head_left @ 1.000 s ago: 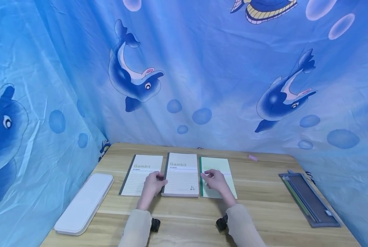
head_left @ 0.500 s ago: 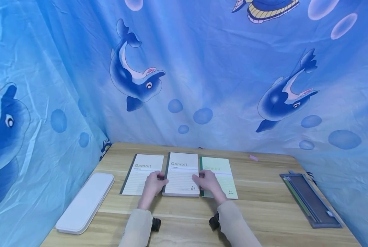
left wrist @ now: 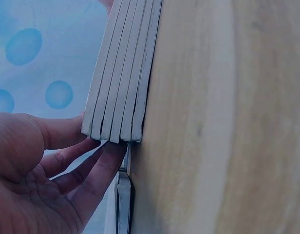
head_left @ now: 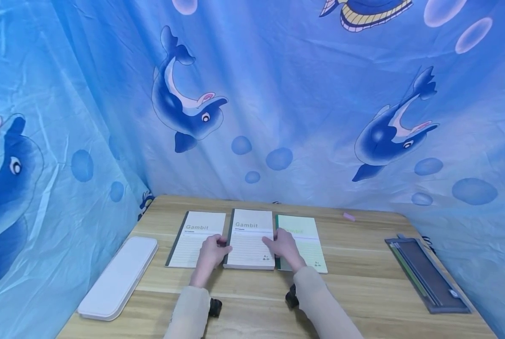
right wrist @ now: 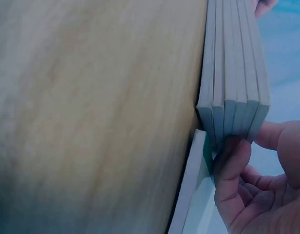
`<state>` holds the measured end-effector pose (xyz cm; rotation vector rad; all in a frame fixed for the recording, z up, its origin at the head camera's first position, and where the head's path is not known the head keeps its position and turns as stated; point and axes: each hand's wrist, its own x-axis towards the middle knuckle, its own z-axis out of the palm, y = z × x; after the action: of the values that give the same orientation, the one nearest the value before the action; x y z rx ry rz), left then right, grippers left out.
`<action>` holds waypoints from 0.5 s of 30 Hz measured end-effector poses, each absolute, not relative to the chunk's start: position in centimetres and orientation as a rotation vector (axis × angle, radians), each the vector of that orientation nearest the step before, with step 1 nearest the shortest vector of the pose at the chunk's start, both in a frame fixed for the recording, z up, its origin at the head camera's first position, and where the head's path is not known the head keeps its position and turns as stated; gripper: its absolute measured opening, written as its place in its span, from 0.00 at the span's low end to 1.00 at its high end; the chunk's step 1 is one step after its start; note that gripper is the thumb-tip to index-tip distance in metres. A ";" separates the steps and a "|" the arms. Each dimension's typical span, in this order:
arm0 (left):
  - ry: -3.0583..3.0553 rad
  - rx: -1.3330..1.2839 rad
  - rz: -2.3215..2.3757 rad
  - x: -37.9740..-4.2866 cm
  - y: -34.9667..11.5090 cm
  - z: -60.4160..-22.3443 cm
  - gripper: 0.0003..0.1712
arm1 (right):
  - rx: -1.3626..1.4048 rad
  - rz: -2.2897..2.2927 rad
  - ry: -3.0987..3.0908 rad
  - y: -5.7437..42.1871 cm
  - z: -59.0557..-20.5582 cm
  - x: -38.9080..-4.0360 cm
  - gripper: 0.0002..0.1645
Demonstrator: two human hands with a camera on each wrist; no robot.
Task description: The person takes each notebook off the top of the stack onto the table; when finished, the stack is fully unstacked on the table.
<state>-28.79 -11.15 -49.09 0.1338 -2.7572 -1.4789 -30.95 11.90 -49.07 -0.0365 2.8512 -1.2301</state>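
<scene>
A stack of several notebooks (head_left: 248, 256) with a white "Gambit" cover lies mid-table. At its left side my left hand (head_left: 210, 256) holds the edge, thumb at the top cover and fingers against the spines (left wrist: 116, 83). My right hand (head_left: 287, 247) grips the opposite side: its thumb is on the cover, and the fingers press the page edges (right wrist: 242, 117). Left of the stack lies a white notebook (head_left: 193, 245) with a dark spine, partly behind my left hand. A pale green notebook (head_left: 309, 247) lies to the right, partly covered by my right hand.
A white case (head_left: 118, 278) lies at the table's left edge. On the right is a dark mesh zip pouch (head_left: 426, 273) with green inside. A small pink item (head_left: 348, 216) sits near the back. Blue dolphin-print curtain (head_left: 286, 94) surrounds the wooden table (head_left: 252, 306).
My right hand has moved left from above the green notebook onto the stack's right edge. The left hand stays at the left edge, and the stack shows no clear movement.
</scene>
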 end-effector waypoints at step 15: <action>-2.763 0.094 -1.433 -28.9 -11.1 -49.1 0.18 | -0.025 -1.252 2.875 12.3 -49.3 -31.2 0.23</action>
<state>-28.88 -11.07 -49.09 0.0939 -2.7634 -1.4329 -31.21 12.25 -49.32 -0.0250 2.8748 -1.2524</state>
